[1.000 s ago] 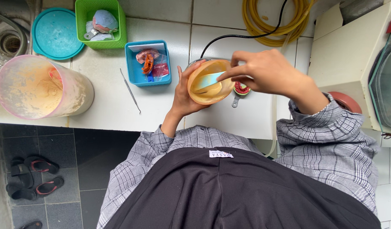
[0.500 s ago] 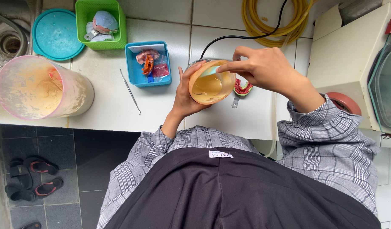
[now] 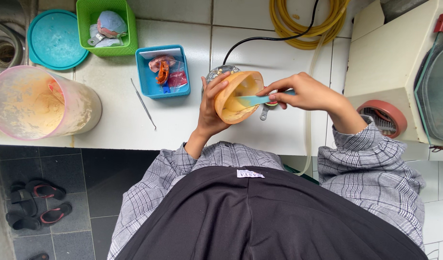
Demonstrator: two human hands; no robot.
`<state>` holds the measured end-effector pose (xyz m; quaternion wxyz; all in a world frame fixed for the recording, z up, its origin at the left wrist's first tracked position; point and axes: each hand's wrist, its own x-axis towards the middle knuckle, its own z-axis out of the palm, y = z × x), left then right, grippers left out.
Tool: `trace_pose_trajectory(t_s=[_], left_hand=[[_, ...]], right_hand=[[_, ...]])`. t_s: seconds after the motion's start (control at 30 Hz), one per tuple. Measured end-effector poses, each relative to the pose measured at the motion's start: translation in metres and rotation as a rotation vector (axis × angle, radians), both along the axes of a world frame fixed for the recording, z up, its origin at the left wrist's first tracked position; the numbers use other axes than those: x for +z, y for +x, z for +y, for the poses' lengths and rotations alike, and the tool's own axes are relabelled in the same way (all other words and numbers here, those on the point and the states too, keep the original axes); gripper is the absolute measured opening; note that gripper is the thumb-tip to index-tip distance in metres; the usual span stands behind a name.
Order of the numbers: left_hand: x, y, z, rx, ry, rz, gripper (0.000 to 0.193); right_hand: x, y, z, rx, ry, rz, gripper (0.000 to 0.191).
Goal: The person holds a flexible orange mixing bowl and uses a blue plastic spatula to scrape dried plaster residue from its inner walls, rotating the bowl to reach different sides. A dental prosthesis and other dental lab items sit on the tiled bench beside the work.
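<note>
My left hand [image 3: 210, 108] holds a soft orange mixing bowl [image 3: 237, 96] tilted on its side above the white tiled counter [image 3: 183, 115], its mouth turned toward my right hand. My right hand [image 3: 303, 91] grips a light blue spatula [image 3: 255, 100] whose blade reaches into the bowl, against yellowish paste inside. A round glass or metal object [image 3: 215, 73] sits on the counter just behind the bowl, mostly hidden.
A blue tray [image 3: 161, 72] with an orange-red dental cast, a green basket [image 3: 106, 26], a teal lid [image 3: 53, 38], a large pink tub [image 3: 36, 103] of powder, a thin metal tool [image 3: 143, 103], a coiled yellow hose [image 3: 298, 24] and a beige machine [image 3: 404, 72] surround me. Sandals [image 3: 36, 202] lie on the floor.
The bowl has tipped further onto its side toward my right hand, and the spatula has drawn outward so more of its blue blade shows.
</note>
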<state>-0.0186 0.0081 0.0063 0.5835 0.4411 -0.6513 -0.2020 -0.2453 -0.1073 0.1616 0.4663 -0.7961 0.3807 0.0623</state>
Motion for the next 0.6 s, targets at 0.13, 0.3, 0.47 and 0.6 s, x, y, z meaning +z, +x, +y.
trace_pose_trajectory(t_s=[0.13, 0.3, 0.47, 0.6], left_hand=[[0.01, 0.013, -0.005, 0.033, 0.002, 0.013, 0.105], [0.022, 0.038, -0.01, -0.029, 0.052, -0.025, 0.105], [0.028, 0.046, -0.01, -0.104, 0.132, -0.039, 0.1], [0.027, 0.047, -0.011, -0.135, 0.109, -0.025, 0.099]], right_hand=[[-0.007, 0.008, 0.013, 0.037, -0.274, -0.141, 0.037], [-0.012, 0.014, 0.018, 0.062, -0.627, -0.201, 0.043], [-0.02, 0.019, 0.024, 0.063, -0.64, -0.072, 0.043], [-0.026, 0.019, 0.036, 0.067, -0.614, -0.085, 0.042]])
